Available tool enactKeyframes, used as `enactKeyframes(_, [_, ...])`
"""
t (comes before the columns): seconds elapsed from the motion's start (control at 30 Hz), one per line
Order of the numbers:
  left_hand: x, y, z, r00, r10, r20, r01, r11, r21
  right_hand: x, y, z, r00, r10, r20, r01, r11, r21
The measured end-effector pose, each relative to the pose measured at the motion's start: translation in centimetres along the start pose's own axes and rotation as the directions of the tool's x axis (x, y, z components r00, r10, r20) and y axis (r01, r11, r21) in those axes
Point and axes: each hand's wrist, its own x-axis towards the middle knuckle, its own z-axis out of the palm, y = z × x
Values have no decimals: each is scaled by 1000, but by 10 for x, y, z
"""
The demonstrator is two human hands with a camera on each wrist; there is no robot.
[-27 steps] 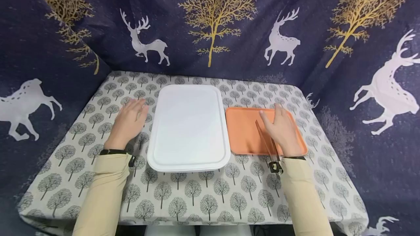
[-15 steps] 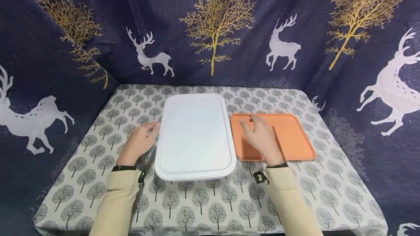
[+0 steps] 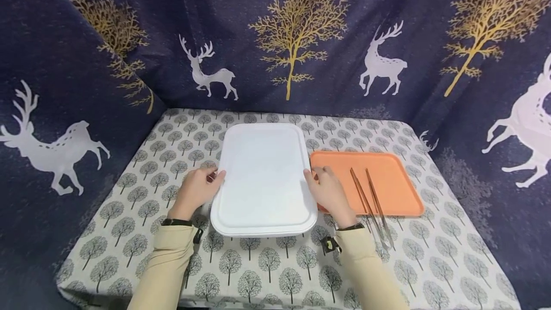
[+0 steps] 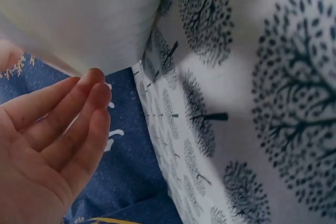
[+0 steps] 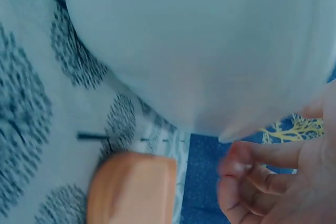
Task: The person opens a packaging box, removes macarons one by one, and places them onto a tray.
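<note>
Left hand [image 3: 197, 190], right hand [image 3: 330, 192] moved inward to white box [image 3: 263, 176] edges.

Inspector: Position of the container [image 3: 263, 181]?
Clerk: On the desk [image 3: 262, 286], left hand [image 3: 197, 191] at its left edge, right hand [image 3: 330, 192] at its right, between it and the tongs [image 3: 376, 200]

Inspector: Right of the container?
Clerk: A tray [image 3: 406, 190], just beside; the tongs lie on it, near end out past its near edge

Inspector: Behind?
Clerk: A curtain [image 3: 241, 13], along the desk's far side
</note>
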Motion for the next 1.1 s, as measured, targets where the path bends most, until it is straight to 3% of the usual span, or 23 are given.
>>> enactKeyframes(0.17, [0, 1, 7, 1000, 1, 24, -1, 1000, 0, -6, 3, 10, 1000, -15, -18, 14, 1000, -13])
enactKeyframes(0.5, [3, 9, 6, 998, 45, -33, -44, 998, 43, -3, 0, 13, 1000, 8, 3, -9, 999, 43])
enactKeyframes(0.77, [7, 11, 5, 999, 35, -10, -34, 997, 69, -3, -4, 13, 998, -26, -62, 26, 1000, -10])
enactKeyframes(0.9, [7, 12, 3, 999, 33, -27, -31, 997, 74, -2, -6, 13, 994, -67, -83, 66, 998, -24])
enactKeyframes(1.1, [8, 18, -4, 995, 67, -80, -60, 995, 83, 0, -12, 7, 992, -60, -112, 59, 998, -13])
